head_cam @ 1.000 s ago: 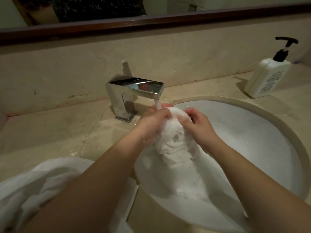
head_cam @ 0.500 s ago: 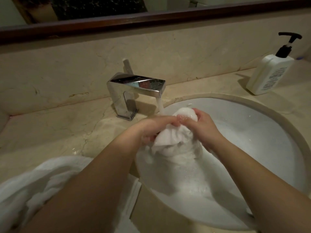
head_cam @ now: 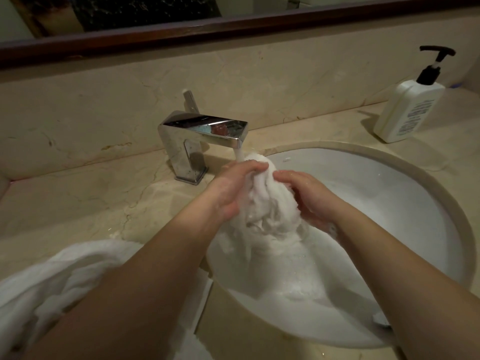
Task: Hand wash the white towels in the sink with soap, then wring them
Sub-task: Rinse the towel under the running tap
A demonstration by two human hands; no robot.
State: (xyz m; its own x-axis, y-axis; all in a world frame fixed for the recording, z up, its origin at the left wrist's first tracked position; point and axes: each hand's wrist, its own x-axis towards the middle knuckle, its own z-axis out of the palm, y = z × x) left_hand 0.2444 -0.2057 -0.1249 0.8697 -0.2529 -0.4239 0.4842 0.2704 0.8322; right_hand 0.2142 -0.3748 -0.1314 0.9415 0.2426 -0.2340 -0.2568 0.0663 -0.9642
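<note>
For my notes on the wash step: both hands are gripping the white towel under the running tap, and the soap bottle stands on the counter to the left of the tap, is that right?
Not quite: in the head view the soap bottle stands on the counter to the right of the tap, not the left. The rest holds: the left hand and right hand grip the white towel under the running water.

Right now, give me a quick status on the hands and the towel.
Left hand and right hand both grip the soapy towel. Towel bunched under the running faucet, over the sink. Nothing in the way.
</note>
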